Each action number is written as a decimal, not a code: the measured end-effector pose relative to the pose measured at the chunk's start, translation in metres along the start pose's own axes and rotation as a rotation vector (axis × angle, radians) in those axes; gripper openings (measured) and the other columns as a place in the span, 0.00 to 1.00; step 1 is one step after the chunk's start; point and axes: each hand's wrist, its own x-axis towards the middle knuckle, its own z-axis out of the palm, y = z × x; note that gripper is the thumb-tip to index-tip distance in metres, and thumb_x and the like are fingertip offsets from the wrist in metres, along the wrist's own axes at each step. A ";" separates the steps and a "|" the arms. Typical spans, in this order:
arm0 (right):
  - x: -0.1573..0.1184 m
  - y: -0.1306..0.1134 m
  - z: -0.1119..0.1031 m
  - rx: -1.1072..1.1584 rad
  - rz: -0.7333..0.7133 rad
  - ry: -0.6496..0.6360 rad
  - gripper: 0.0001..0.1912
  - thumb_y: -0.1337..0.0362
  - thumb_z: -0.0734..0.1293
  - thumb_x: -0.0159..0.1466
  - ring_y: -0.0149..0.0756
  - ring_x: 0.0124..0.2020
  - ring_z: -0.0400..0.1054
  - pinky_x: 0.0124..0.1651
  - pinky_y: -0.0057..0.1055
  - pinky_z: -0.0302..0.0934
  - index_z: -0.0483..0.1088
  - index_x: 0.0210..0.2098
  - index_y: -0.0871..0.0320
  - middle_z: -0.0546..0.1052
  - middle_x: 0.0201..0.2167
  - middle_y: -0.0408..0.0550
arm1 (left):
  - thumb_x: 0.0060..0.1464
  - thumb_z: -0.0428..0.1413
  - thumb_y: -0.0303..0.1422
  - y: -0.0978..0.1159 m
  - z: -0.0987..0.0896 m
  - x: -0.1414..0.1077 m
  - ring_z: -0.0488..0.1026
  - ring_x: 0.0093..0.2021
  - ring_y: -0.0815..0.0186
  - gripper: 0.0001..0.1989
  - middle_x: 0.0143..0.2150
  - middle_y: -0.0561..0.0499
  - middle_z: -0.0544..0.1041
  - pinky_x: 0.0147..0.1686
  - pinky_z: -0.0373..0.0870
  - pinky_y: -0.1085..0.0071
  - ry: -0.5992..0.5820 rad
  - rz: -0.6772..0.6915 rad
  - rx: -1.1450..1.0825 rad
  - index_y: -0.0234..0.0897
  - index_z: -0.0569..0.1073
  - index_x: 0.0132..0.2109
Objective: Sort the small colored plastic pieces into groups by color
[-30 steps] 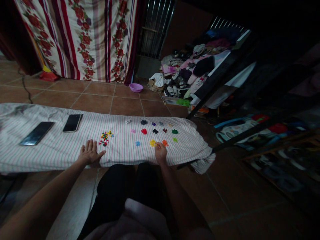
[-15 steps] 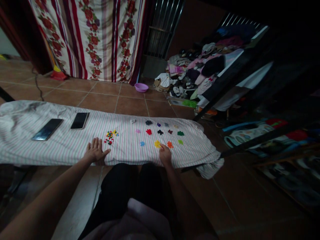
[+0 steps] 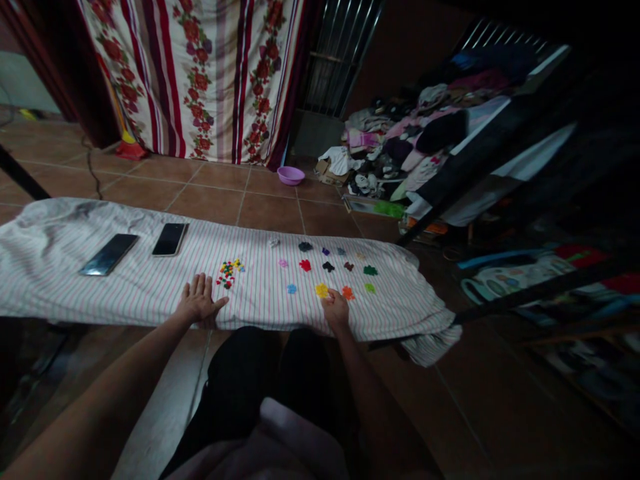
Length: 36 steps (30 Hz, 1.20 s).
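My left hand (image 3: 199, 303) lies flat with its fingers spread on the striped cloth (image 3: 165, 293). Just right of its fingertips is a mixed heap of small coloured pieces (image 3: 229, 272), red, yellow, green and more. My right hand (image 3: 337, 312) is closed, its fingertips against the lower right edge of a small yellow pile (image 3: 321, 290). Whatever those fingers may pinch is too small to make out. Beside that hand sits an orange pile (image 3: 347, 293). Around it are a light blue pile (image 3: 291, 289), a red pile (image 3: 305, 265), a black pile (image 3: 328, 267) and a lime green pile (image 3: 369, 288).
Two phones, a larger one (image 3: 109, 255) and a smaller one (image 3: 170, 239), lie on the cloth's left side. Across the tiled floor stand a purple basin (image 3: 291, 175) and a heap of clothes (image 3: 390, 143). A dark bar (image 3: 525, 287) slants past the right end.
The whole scene has shifted slightly rightward as my head turned. My right hand stays at the yellow pile with its fingertips slightly shifted. My left hand stays flat.
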 end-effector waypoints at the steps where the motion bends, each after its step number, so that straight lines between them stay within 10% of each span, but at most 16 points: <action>1: 0.001 0.000 0.000 -0.004 -0.006 0.000 0.20 0.64 0.60 0.50 0.43 0.36 0.68 0.45 0.40 0.65 0.73 0.40 0.63 0.76 0.34 0.55 | 0.52 0.31 0.61 0.000 0.000 0.000 0.31 0.71 0.53 0.51 0.71 0.38 0.35 0.67 0.36 0.53 0.001 0.000 0.004 0.23 0.40 0.69; 18: 0.002 -0.014 -0.004 0.014 -0.038 0.084 0.18 0.61 0.59 0.58 0.44 0.39 0.66 0.47 0.43 0.62 0.71 0.42 0.63 0.74 0.36 0.56 | 0.52 0.31 0.61 -0.001 0.002 -0.001 0.31 0.71 0.52 0.51 0.71 0.38 0.36 0.67 0.36 0.52 0.027 0.016 -0.014 0.23 0.41 0.69; 36: -0.022 -0.160 0.080 0.208 -0.308 -0.426 0.13 0.69 0.61 0.62 0.34 0.39 0.71 0.46 0.31 0.65 0.74 0.43 0.55 0.75 0.39 0.48 | 0.53 0.32 0.61 -0.003 0.010 -0.001 0.33 0.71 0.52 0.50 0.71 0.36 0.39 0.67 0.35 0.52 0.118 0.044 -0.055 0.23 0.43 0.69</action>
